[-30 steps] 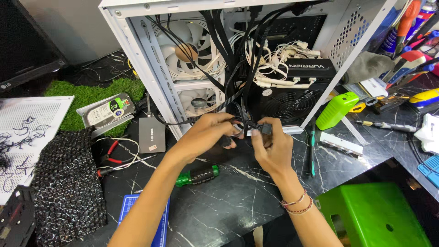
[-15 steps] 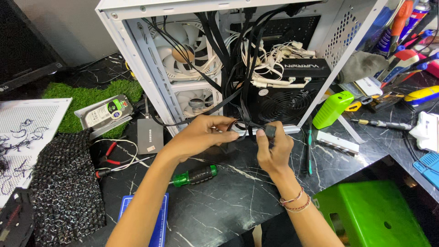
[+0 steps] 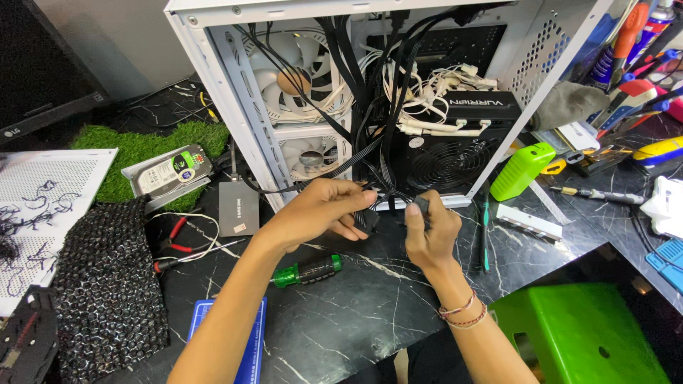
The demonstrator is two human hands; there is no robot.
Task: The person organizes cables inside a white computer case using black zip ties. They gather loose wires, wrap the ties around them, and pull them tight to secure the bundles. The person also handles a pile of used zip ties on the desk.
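An open white computer case (image 3: 235, 135) lies on the black marble bench, with white fans (image 3: 307, 155) and a black power supply (image 3: 455, 160) inside. Black cables (image 3: 370, 92) hang out of its open side. My left hand (image 3: 324, 212) pinches a bundle of these black cables just in front of the case. My right hand (image 3: 429, 231) grips a small black connector (image 3: 421, 206) at a cable's end, a few centimetres right of the left hand.
A green-handled screwdriver (image 3: 307, 270) lies below my left arm. Left of the case sit a grey drive (image 3: 238, 208), a hard disk (image 3: 169, 172), red pliers (image 3: 178, 235) and black mesh (image 3: 107, 284). A green stool (image 3: 583, 334) stands at the lower right; tools crowd the right side.
Both hands have stayed in front of the case. They have drawn slightly apart, the right hand holding its connector a little farther right of the left-hand cable bundle.
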